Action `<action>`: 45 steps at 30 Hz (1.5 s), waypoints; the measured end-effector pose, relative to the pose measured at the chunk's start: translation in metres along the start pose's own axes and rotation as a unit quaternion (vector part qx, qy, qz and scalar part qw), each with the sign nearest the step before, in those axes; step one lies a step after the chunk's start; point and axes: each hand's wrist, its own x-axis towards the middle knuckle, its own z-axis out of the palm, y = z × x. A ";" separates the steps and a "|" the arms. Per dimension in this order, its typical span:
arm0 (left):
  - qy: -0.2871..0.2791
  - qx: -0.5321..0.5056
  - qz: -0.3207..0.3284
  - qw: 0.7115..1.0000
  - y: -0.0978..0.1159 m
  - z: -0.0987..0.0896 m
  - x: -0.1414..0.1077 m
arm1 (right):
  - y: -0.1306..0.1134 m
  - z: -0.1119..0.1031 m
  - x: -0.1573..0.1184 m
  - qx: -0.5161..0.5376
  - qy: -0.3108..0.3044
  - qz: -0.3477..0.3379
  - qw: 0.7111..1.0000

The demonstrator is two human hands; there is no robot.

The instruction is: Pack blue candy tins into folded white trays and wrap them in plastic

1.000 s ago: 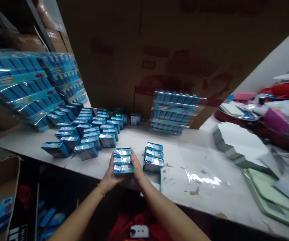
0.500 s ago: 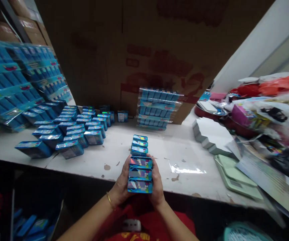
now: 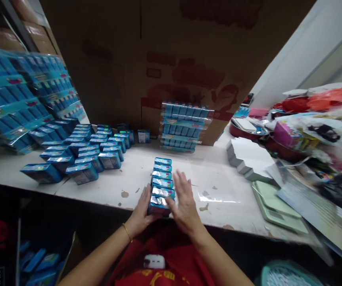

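A row of several small blue tins (image 3: 162, 182) stands on the white table in front of me, running away from its front edge. My left hand (image 3: 141, 210) lies along the left side of the nearest tins, its fingers stretched out. On the other side, my right hand (image 3: 185, 204) is open with the fingers spread and a little blurred. Its thumb reaches over the nearest tin. Beyond the row, a clear pack of blue tins (image 3: 183, 127) in tiers leans against a large cardboard box (image 3: 114, 59).
Many loose blue tins (image 3: 81, 171) stand on the left of the table (image 3: 99, 192), with tall clear packs (image 3: 31, 95) behind them. To the right are stacked white cards (image 3: 248, 157), a pale green scale (image 3: 278, 206) and plastic bags (image 3: 322, 131). Below left, a carton holds blue tins (image 3: 41, 260).
The tins held between both hands have been set down at the near end of the row. My right hand has opened and come off their side; my left hand's fingers have straightened.
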 end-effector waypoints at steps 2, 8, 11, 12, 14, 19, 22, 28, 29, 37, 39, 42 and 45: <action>0.012 0.034 0.008 0.999 -0.010 0.001 -0.008 | -0.009 0.008 0.001 -0.060 -0.090 -0.108 0.988; -0.033 0.113 -0.009 0.993 -0.022 -0.012 -0.032 | -0.013 0.025 0.013 -0.025 -0.214 -0.196 0.957; -0.022 0.021 -0.070 0.997 -0.006 -0.026 -0.036 | 0.004 -0.005 0.012 0.099 -0.171 -0.125 0.972; -0.008 -0.014 -0.088 0.996 0.000 -0.031 -0.034 | 0.016 -0.018 0.008 0.126 -0.119 -0.077 0.982; 0.025 -0.055 -0.121 0.991 0.013 -0.037 -0.026 | 0.051 -0.040 -0.005 0.129 0.003 0.030 0.991; 0.108 -0.010 -0.115 0.987 0.034 -0.036 0.018 | 0.159 -0.069 -0.041 0.004 0.119 0.172 0.978; 0.130 -0.013 -0.136 0.982 0.037 -0.025 0.049 | 0.195 -0.071 -0.041 -0.055 0.098 0.161 0.981; 0.060 -0.198 -0.217 0.954 0.037 -0.005 0.067 | 0.221 -0.062 -0.017 -0.102 0.053 0.227 0.967; 0.062 -0.211 -0.218 0.951 0.039 -0.003 0.066 | 0.223 -0.062 -0.015 -0.093 0.050 0.229 0.968; 0.130 -0.152 -0.237 0.951 0.045 -0.007 0.059 | 0.213 -0.067 0.002 -0.050 0.069 0.236 0.968; 0.214 -0.059 -0.168 0.960 0.053 -0.010 0.052 | 0.199 -0.075 0.008 -0.028 0.083 0.240 0.967; 0.169 -0.078 -0.067 0.980 0.078 -0.007 0.042 | 0.159 -0.092 0.019 0.019 0.097 0.216 0.971; 0.049 -0.151 -0.088 0.983 0.107 0.006 0.045 | 0.099 -0.099 0.029 0.120 0.084 0.145 0.979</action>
